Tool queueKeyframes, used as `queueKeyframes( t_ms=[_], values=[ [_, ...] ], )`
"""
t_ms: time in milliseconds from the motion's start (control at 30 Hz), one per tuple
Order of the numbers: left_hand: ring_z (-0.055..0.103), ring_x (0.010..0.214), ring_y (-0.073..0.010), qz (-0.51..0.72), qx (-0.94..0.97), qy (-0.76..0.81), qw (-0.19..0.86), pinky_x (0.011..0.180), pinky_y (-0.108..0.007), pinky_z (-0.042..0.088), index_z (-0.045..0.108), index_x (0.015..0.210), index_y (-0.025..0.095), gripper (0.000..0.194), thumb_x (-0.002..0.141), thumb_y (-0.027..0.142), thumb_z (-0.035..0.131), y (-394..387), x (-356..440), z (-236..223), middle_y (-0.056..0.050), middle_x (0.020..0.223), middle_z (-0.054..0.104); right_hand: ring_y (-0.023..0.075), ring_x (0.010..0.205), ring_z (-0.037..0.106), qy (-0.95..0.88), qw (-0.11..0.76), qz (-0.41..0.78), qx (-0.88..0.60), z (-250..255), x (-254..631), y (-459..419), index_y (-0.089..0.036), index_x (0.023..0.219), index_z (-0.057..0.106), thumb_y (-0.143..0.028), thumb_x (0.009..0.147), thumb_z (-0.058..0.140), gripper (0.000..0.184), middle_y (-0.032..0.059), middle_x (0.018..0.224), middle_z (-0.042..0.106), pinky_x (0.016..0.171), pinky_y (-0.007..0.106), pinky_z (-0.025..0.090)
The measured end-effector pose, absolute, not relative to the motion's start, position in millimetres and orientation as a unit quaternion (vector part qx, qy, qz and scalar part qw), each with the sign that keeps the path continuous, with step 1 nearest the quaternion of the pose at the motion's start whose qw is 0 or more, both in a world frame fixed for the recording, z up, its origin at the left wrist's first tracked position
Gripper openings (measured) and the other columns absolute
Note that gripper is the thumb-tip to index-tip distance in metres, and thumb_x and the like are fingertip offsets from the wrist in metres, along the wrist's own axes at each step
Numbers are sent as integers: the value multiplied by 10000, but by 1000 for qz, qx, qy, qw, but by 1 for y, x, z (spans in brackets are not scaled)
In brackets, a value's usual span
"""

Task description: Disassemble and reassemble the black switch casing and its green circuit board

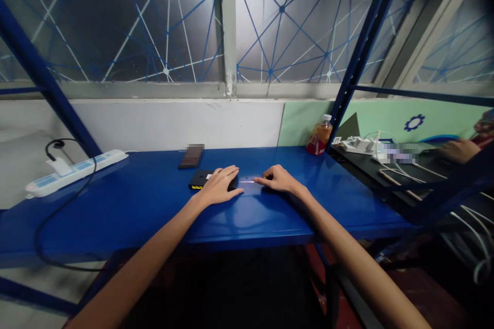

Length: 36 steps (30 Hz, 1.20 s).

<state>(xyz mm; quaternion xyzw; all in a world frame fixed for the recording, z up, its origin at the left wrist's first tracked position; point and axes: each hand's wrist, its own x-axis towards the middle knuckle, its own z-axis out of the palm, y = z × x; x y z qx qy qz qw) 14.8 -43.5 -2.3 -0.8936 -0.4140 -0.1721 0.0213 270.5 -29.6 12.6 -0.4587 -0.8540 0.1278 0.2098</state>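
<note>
My left hand [219, 185] lies flat over a black router-like box [196, 180] with yellow ports on its near side. Its fingers are stretched out and its thumb points right. To the right, my right hand [278, 179] is close to the blue table top, fingers curled and one digit pointing left. From that fingertip a thin pale line [246, 182] runs toward the box; I cannot tell if it is a slim tool or a reflection. Tiny dark specks [247, 178] lie just above the line. Whatever the curled fingers hold is hidden.
A dark, partly blurred phone-like slab [189, 157] lies behind the box. On the left stands a white power strip [77, 172] with a black cable [36, 236]. A drink bottle [319, 136] stands back right. Beyond the blue frame, another person's hand [461, 150] shows above white cables.
</note>
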Motion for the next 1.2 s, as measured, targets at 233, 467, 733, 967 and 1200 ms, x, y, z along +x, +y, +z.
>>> queueKeyframes(
  t_ms=[233,467,733,967,1200],
  values=[
    [389,1353,-304,-169,-897,-409,24,1076,-466,309,448,1390,159,652,894,582,450,-42,14,-3,-155,1436,464,83,487,288,-856,201,155,-451,11,270,-29,-145,474,526,-692,806,460,644,-26,456,388,485,243,202],
    [391,1349,-312,-176,-897,-405,17,1071,-460,308,448,1391,177,659,891,606,439,-41,13,-5,-149,1436,465,87,472,288,-869,190,110,-444,13,264,-34,-151,481,571,-683,821,456,641,-17,442,433,489,255,190],
    [427,1309,-312,-163,-900,-403,28,1060,-446,303,420,1401,164,740,872,682,407,-38,13,-8,-169,1429,462,87,466,301,-873,183,108,-440,13,264,-34,-160,495,579,-672,831,459,625,-22,448,444,489,258,197],
    [433,1303,-317,-163,-905,-392,31,1061,-442,301,422,1397,153,774,857,707,399,-36,12,-9,-179,1426,462,87,479,318,-869,182,110,-446,12,263,-33,-153,510,601,-675,824,472,623,-19,456,460,497,257,202],
    [459,1276,-317,-174,-904,-388,46,1053,-432,312,451,1372,149,768,847,708,410,-36,12,-9,-183,1400,488,84,487,325,-868,180,116,-448,13,263,-34,-146,523,602,-682,815,487,621,-18,473,468,501,253,202]
  ],
)
